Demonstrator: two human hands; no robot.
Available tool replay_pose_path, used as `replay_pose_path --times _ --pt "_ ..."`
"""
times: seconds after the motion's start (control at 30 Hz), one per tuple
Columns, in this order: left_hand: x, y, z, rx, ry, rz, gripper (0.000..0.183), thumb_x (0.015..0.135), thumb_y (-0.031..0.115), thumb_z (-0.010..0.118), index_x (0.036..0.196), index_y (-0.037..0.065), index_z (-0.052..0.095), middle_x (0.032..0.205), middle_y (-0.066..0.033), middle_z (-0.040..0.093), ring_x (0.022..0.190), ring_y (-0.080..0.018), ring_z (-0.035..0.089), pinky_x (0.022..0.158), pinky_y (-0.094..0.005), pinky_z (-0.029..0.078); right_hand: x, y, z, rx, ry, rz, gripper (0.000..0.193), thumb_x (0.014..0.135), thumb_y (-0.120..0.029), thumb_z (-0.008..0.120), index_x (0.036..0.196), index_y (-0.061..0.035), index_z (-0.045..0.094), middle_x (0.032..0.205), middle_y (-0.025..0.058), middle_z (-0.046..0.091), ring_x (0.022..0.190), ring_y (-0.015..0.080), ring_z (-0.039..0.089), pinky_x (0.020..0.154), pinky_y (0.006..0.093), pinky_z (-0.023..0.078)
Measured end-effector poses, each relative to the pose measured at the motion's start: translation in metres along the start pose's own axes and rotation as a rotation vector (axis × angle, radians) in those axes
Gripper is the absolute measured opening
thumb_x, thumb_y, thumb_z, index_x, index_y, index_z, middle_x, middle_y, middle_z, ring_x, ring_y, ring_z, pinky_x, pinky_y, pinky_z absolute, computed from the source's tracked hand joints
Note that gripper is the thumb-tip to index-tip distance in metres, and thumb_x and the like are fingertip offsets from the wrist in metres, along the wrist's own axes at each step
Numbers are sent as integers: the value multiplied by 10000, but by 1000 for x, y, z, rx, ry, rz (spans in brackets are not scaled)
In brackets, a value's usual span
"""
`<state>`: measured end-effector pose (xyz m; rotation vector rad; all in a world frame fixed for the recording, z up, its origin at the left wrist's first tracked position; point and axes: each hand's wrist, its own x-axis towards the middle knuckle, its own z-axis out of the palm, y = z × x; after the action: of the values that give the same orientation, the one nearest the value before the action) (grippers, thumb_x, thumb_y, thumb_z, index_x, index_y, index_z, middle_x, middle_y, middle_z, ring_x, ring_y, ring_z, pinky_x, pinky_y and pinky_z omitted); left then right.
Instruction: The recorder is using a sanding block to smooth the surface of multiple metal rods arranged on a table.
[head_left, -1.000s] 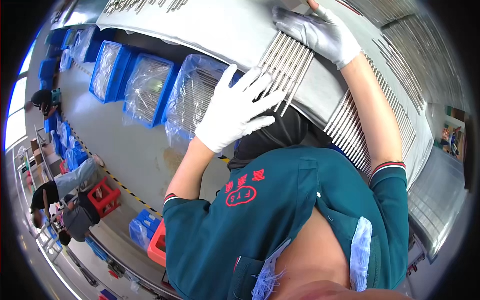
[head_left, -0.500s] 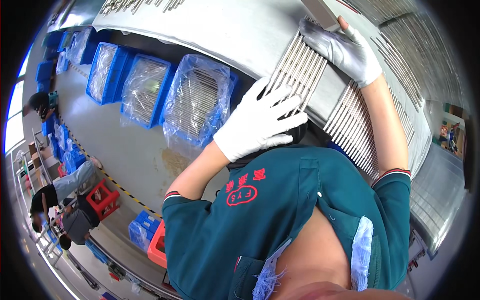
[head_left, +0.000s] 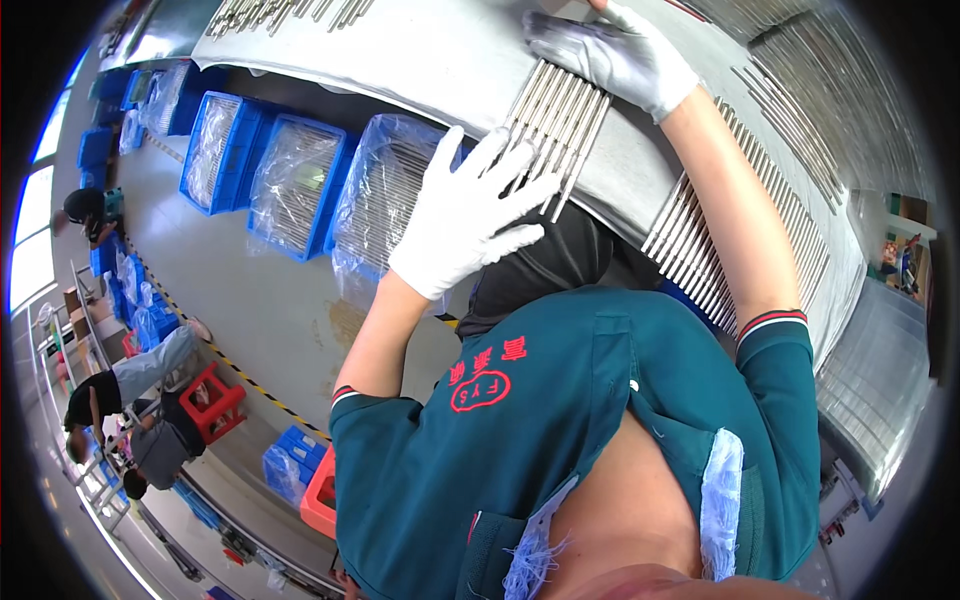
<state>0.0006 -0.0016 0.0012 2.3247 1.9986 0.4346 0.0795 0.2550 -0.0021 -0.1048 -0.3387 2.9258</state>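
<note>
A row of slim metal rods [head_left: 560, 115] lies side by side on the pale-covered table, their near ends jutting past its edge. My left hand [head_left: 465, 215], in a white glove, is open with fingers spread over the rods' near left ends. Across their far ends reaches my right hand [head_left: 625, 55], its white glove smudged grey at the fingers. Its thumb and fingers are around a flat-sided block [head_left: 572, 10], mostly cut off by the upper picture edge. Right of these rods lies another row of metal rods [head_left: 690, 240], partly behind my right forearm.
More rods lie at the table's far left [head_left: 290, 12] and right [head_left: 790, 130]. Blue crates [head_left: 225, 150] with plastic-wrapped rods stand left of the table. A red stool [head_left: 212, 400] and other people [head_left: 165, 440] are at far left.
Both hands and the row of rods between them have moved left along the table. The block in my right hand has shifted left and further out of the picture.
</note>
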Motion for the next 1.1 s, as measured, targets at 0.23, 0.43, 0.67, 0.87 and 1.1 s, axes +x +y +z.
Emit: replay_pose_path --times 0.23,0.43,0.67,0.87,1.1 --pt "6 12 2 -46 40 70 494 794 442 624 1203 166 600 1248 -137 541 1218 -368 444 1050 -537 283 -18 -3 4 69 -16 36 492 838 -139 653 1245 9 419 1140 193 516 1039 333 520 946 489 455" --pt "25 30 5 -181 55 196 505 790 471 609 1183 154 620 1225 -152 561 1193 -371 467 1058 -538 278 -103 -39 -12 -516 192 -85 650 943 -326 532 1406 40 260 1390 203 383 1293 286 395 1137 426 278" --pt "42 36 16 -63 38 155 796 694 702 569 1312 202 538 1302 -190 512 1224 -418 429 1072 -573 221 -229 -74 6 -867 387 -480 674 904 -355 598 1378 40 326 1353 194 444 1261 290 448 1133 437 297" --pt "56 48 34 0 103 99 904 573 787 557 1279 221 562 1304 -189 496 1200 -443 409 1043 -622 205 -238 -76 0 -901 323 -543 669 895 -399 599 1380 -6 358 1356 144 456 1281 247 429 1119 394 322" --pt "70 42 36 65 112 131 940 536 807 550 1270 219 572 1289 -182 509 1197 -423 418 1036 -632 204 -146 -83 -9 -793 208 -404 433 884 -228 635 1243 -44 479 1106 108 573 1022 211 549 998 373 424"
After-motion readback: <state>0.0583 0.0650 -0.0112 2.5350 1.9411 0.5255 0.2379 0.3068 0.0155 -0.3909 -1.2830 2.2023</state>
